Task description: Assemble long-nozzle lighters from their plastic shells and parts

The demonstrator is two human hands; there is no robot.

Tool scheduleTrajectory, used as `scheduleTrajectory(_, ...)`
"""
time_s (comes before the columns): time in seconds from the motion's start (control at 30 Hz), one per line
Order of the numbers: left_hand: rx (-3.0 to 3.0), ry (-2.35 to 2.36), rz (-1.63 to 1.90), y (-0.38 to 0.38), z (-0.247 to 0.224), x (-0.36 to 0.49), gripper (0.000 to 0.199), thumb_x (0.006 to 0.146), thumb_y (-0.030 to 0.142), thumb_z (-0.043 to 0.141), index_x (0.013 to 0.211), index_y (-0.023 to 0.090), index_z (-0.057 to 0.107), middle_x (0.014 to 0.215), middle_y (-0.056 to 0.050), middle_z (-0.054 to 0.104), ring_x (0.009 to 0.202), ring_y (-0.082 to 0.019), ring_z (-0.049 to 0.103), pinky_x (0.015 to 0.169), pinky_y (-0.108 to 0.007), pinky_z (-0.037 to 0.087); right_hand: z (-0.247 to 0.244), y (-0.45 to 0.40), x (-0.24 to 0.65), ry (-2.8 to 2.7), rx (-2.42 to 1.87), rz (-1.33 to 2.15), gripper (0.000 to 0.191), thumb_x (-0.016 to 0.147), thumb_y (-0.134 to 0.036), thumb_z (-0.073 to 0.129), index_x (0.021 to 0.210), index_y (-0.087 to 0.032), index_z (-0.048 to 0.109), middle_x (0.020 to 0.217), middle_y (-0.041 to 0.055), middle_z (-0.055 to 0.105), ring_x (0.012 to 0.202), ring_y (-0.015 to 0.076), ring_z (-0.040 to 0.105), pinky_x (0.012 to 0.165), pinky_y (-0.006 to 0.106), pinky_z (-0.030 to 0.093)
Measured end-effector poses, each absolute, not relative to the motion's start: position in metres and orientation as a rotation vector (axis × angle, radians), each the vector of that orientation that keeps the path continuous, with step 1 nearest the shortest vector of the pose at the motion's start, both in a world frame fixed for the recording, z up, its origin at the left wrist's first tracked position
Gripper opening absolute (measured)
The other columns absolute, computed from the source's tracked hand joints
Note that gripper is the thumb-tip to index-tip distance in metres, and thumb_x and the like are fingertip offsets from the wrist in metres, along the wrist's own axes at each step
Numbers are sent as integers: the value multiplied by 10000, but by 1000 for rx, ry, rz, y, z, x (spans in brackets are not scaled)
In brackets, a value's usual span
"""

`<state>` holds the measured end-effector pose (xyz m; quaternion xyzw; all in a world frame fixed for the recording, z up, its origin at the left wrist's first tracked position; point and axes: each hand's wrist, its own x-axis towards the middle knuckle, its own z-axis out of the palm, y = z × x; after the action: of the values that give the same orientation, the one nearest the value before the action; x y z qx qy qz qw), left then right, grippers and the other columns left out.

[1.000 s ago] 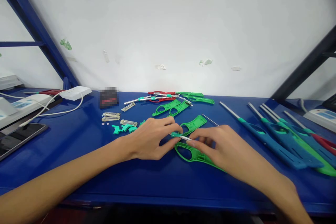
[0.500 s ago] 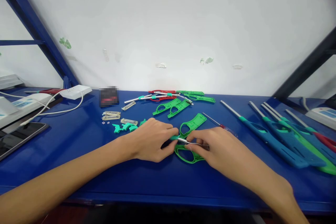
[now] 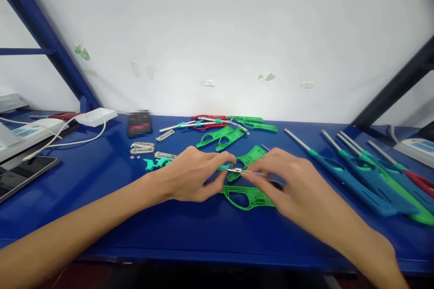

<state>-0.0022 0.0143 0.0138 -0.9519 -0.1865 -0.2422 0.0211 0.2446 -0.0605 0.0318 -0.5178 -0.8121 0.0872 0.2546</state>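
Observation:
My left hand point(image 3: 195, 174) pinches a teal plastic collar point(image 3: 223, 168) on a thin metal lighter tube point(image 3: 234, 170), most of which is hidden behind that hand. With thumb and fingertips, my right hand point(image 3: 288, 180) grips the near end of the tube, where a thin wire point(image 3: 259, 174) trails back under the palm. Something dark shows below its fingers, too covered to name. Beneath both hands lie two green lighter handle halves, one upper point(image 3: 252, 156) and one lower point(image 3: 251, 198), with ribbed insides facing up.
Teal triggers point(image 3: 159, 162) and clear fuel tanks point(image 3: 142, 147) lie left. Opened green shells point(image 3: 213, 137), red shells and tubes point(image 3: 190, 123) are at the back. Whole blue lighters point(image 3: 349, 176) lie right, a phone point(image 3: 29, 175) and white cables left. A screwdriver tip point(image 3: 265, 147) shows behind my right hand.
Both hands have lifted slightly with the tube, away from the lower green half, which shows more now. My right hand covers most of the screwdriver.

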Motion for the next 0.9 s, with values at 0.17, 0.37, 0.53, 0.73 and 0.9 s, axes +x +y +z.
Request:
scheduleTrajectory(0.17,-3004,-582,-606,15,15,-5,221,1010,225,465,1188,203,594,877,45,748,541,-125,568,512,-317,308,33,-56,243,-2274,-1423,401,323,1102,-434,518,964,-290,773,903,-3,781,753,172,680,672,298,446)
scheduleTrajectory(0.37,-3038,-643,-509,15,19,-6,200,992,257,474,1139,216,603,941,24,712,605,-142,581,552,-329,332,29,-53,243,-2330,-1424,472,391,1109,-471,499,867,-274,735,770,-23,726,636,152,604,595,305,377)
scheduleTrajectory(0.53,-3046,-680,-460,15,21,-8,206,998,257,458,1130,218,611,966,2,661,643,-149,569,559,-326,333,27,-51,239,-2326,-1420,482,387,1123,-469,462,933,-287,746,813,-28,734,669,153,611,605,310,354)
scheduleTrajectory(0.73,-3045,-688,-416,16,21,-9,241,1006,259,458,1179,220,620,918,-6,644,651,-162,564,557,-322,318,25,-50,236,-2329,-1412,470,380,1123,-436,467,886,-273,716,822,-19,731,701,166,626,676,316,384)
scheduleTrajectory(0.9,-3013,-649,-362,14,16,-10,236,1055,275,436,1167,227,638,901,-10,606,592,-156,505,514,-316,293,21,-50,238,-2338,-1395,475,396,1124,-467,448,883,-270,693,845,-4,731,740,179,647,662,311,393)
